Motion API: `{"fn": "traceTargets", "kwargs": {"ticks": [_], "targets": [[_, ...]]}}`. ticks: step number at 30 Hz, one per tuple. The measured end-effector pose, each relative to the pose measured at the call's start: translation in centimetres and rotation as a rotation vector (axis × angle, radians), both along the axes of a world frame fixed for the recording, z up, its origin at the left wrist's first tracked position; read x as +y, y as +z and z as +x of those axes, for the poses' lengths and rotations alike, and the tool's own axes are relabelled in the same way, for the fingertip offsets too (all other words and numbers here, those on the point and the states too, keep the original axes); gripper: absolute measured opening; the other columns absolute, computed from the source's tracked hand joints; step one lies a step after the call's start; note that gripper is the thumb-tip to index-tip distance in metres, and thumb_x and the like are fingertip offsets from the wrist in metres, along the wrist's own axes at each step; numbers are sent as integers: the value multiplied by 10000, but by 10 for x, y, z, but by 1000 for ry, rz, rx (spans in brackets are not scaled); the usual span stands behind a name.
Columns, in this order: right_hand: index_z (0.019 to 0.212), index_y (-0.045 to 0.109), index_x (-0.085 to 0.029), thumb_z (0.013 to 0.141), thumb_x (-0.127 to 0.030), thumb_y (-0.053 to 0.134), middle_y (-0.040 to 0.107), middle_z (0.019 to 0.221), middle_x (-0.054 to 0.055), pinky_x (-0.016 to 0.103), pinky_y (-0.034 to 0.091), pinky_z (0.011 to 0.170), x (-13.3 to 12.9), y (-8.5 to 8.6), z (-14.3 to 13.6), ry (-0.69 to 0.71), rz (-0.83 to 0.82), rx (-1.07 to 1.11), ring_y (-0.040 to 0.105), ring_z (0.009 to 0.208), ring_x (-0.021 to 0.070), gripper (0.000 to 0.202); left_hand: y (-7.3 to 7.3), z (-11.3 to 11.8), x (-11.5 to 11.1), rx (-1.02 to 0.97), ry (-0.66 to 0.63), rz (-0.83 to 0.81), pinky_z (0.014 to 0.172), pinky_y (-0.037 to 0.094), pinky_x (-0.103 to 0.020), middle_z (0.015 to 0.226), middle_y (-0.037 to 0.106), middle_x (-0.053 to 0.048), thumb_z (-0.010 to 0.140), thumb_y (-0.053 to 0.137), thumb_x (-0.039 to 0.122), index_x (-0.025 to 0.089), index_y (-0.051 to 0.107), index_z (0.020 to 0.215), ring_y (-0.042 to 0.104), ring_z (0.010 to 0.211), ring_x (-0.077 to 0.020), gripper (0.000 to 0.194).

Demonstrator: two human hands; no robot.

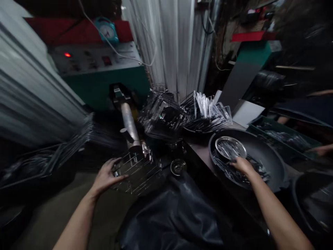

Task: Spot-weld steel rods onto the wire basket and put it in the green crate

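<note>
1. Rack (140,169) of thin wires sits in front of the person, just below the machine's metal arm (129,121); blur softens its bars.
2. Left hand (106,176) is at the rack's left edge, thumb and fingers apart with wires between them; whether they press on the wires, one cannot tell.
3. Right hand (241,164) reaches into a black tub (277,165), beside the near rim of a steel bowl (244,152). Its fingertips are blurred, so one cannot tell whether they are closed on anything.
4. Thin metal pieces (229,148) fill the bowl; more lie loose around it in the tub.
5. Wire frames (162,116) are heaped beyond the rack, with pale strips (204,104) standing to their right.
6. Machine (104,86) behind is green, its red lamp (67,55) lit.
7. Co-worker's hand (324,150) shows at the right edge, near a green crate (316,144).
</note>
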State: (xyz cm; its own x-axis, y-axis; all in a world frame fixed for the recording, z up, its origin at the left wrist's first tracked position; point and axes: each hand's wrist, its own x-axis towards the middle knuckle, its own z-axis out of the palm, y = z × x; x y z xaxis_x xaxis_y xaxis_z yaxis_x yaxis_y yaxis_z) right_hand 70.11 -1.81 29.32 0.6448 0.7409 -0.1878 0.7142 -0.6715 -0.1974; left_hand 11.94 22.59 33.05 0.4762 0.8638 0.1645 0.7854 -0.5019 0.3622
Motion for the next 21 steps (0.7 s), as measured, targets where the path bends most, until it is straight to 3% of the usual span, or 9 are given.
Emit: {"fn": "traceTargets", "kwargs": {"ticks": [4,8,12,17,21], "targets": [[722,668,-145,684,-160,621,672,807,132,300,445,626,-10,-33,-17,106,-101,20,634,780,272,62,16,7,-11,-20,43,7,1013,319,-443,1262,449,-116,531,660,586,194,459,1191,382,1210,-315,794],[800,674,-162,728,-161,542,656,934,173,353,457,659,-4,-55,-10,138,-202,50,622,870,306,151,27,9,-14,49,126,36,1018,295,-461,1299,407,-144,494,713,529,184,458,1211,356,1224,-324,836],[862,681,-193,679,-191,565,660,963,156,359,471,702,-3,-65,6,145,-175,88,621,899,292,217,28,10,-13,45,116,-39,1020,305,-440,1289,430,-122,481,733,496,203,463,1212,352,1236,-320,832],[641,659,-237,615,-219,588,691,781,103,352,483,707,-7,-73,17,113,-109,151,643,815,297,78,26,12,-12,26,112,-83,1026,299,-431,1287,432,-125,501,722,503,195,453,1225,332,1255,-319,831],[587,634,-243,558,-215,583,682,690,89,354,489,680,-7,-77,19,94,-47,166,648,762,308,65,26,13,-11,47,124,-63,1008,297,-474,1307,402,-154,498,732,485,187,439,1239,330,1247,-334,851]]}}
